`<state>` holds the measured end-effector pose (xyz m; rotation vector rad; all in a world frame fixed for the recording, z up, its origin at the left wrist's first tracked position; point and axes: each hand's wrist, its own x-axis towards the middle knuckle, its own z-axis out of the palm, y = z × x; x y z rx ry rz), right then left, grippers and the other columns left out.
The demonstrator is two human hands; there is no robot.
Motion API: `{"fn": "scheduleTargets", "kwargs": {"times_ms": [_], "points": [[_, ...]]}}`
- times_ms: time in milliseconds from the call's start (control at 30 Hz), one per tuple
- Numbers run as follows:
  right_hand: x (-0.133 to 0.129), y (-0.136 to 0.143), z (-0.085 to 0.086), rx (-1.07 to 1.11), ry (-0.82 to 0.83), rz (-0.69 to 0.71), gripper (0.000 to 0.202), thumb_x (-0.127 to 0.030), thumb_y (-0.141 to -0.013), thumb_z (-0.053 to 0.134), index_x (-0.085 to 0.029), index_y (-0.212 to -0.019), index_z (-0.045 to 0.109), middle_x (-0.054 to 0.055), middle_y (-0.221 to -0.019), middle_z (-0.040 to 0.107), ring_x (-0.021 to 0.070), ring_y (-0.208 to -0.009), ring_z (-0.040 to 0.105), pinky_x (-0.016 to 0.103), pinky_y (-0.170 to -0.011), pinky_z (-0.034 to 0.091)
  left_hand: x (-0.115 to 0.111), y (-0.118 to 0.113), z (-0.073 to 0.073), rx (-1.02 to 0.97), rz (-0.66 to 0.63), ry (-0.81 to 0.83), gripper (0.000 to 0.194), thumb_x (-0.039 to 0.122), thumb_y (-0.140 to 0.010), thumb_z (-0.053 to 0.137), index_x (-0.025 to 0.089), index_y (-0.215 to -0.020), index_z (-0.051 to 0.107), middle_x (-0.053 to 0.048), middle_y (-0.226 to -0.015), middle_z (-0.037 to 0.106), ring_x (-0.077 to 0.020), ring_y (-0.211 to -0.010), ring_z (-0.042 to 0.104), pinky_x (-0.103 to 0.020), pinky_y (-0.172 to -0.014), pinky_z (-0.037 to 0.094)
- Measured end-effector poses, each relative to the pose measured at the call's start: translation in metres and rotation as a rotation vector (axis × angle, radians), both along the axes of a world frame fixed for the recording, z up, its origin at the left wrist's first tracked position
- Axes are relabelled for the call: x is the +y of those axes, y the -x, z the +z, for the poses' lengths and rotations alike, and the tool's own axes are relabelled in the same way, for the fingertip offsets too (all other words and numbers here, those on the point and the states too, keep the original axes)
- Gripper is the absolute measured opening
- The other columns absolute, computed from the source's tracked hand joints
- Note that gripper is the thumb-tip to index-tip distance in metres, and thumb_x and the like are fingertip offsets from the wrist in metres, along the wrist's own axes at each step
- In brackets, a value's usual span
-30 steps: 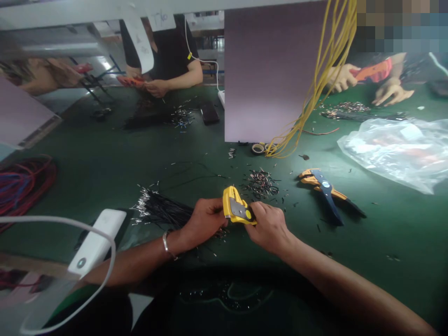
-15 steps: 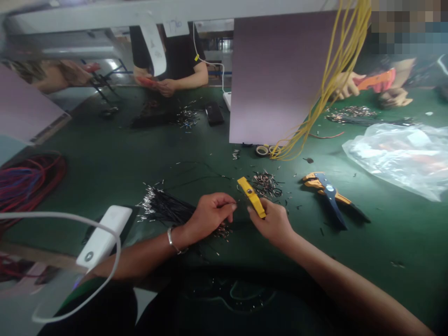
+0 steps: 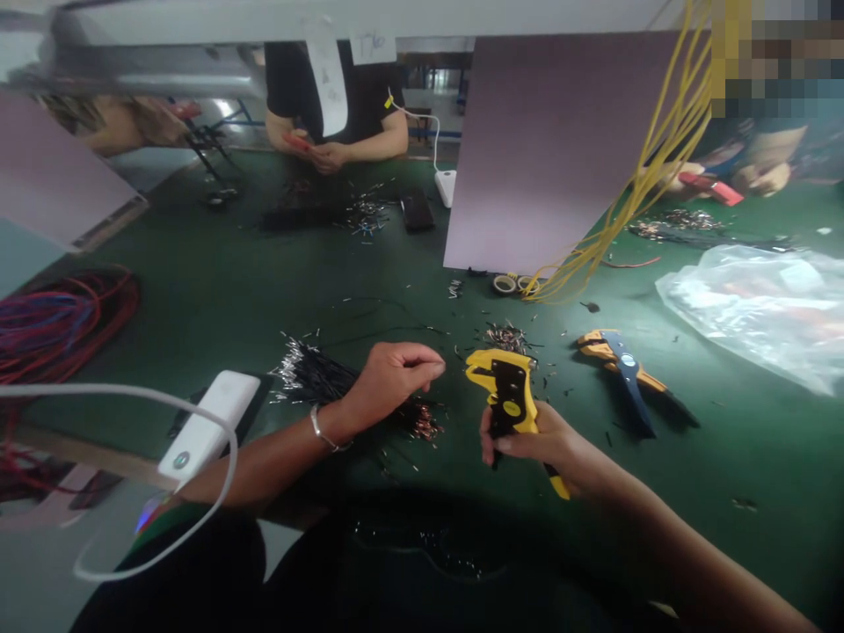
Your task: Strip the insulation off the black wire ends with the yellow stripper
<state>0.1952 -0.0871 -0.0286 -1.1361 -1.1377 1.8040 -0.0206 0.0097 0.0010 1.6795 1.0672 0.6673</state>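
My right hand (image 3: 527,440) is wrapped round the handles of a yellow and black hand tool (image 3: 511,391), whose jaws face left. To its left, my left hand (image 3: 399,378) is pinched over a bundle of black wires (image 3: 320,374); whatever is between its fingertips is too small to make out. Silvery tips show at the bundle's left end and copper ends (image 3: 425,422) below my left hand. A small pile of clippings (image 3: 506,338) lies just behind the yellow tool.
A blue and orange tool (image 3: 626,365) lies at right, before a clear plastic bag (image 3: 758,303). A white power bank (image 3: 211,426) with a cable and coiled red and blue wires (image 3: 59,321) are at left. Yellow wires (image 3: 659,167) hang beside a panel (image 3: 541,149). Two people's hands work across the table.
My right hand has turned the yellow tool so its side faces the camera, and its jaws now point left. My left hand stays pinched. The whole view has shifted slightly.
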Motion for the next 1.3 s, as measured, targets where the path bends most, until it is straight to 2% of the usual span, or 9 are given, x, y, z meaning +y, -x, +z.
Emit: {"fn": "scheduleTargets", "kwargs": {"times_ms": [133,367,633,900,1300], "points": [[-0.011,0.001,-0.001,0.100,0.062,0.014,0.026,-0.029,-0.070,0.071,-0.014,-0.089,0.062,0.005,-0.074,0.067,0.0216,-0.070,0.063,0.039,-0.072,0.049,-0.004,0.000,0.002,0.009,-0.065,0.018,0.015,0.027,-0.077,0.064,0.014,-0.077,0.072,0.002,-0.053,0.059,-0.0071,-0.050,0.050,-0.019,-0.049,0.039],[-0.014,0.009,-0.001,0.162,0.070,0.064,0.028,-0.031,-0.070,0.073,-0.013,-0.088,0.063,0.005,-0.074,0.066,0.0211,-0.071,0.062,0.038,-0.072,0.049,-0.010,-0.002,0.005,-0.007,-0.099,0.054,0.013,0.023,-0.076,0.063,0.014,-0.077,0.073,0.001,-0.054,0.060,-0.0073,-0.049,0.052,-0.018,-0.047,0.040],[-0.011,0.007,-0.015,0.193,0.053,0.089,0.026,-0.028,-0.072,0.073,-0.013,-0.090,0.063,0.006,-0.075,0.067,0.0211,-0.070,0.062,0.037,-0.071,0.048,-0.010,-0.003,0.003,0.002,-0.077,0.081,0.012,0.021,-0.076,0.063,0.013,-0.076,0.072,0.002,-0.054,0.060,-0.0067,-0.049,0.052,-0.017,-0.047,0.040],[-0.010,0.008,-0.017,0.216,0.070,0.089,0.023,-0.027,-0.074,0.073,-0.013,-0.090,0.063,0.006,-0.074,0.066,0.0205,-0.070,0.062,0.037,-0.071,0.049,-0.007,-0.002,-0.002,-0.011,-0.084,0.137,0.014,0.024,-0.076,0.064,0.012,-0.078,0.073,0.001,-0.058,0.061,-0.0062,-0.051,0.050,-0.017,-0.047,0.038],[-0.008,0.009,-0.019,0.264,0.112,0.091,0.028,-0.029,-0.071,0.075,-0.012,-0.090,0.064,0.007,-0.074,0.066,0.0211,-0.070,0.062,0.039,-0.071,0.050,-0.006,-0.003,-0.001,-0.004,-0.063,0.208,0.015,0.025,-0.074,0.065,0.012,-0.077,0.072,0.001,-0.057,0.059,-0.0063,-0.050,0.048,-0.019,-0.046,0.037]]}}
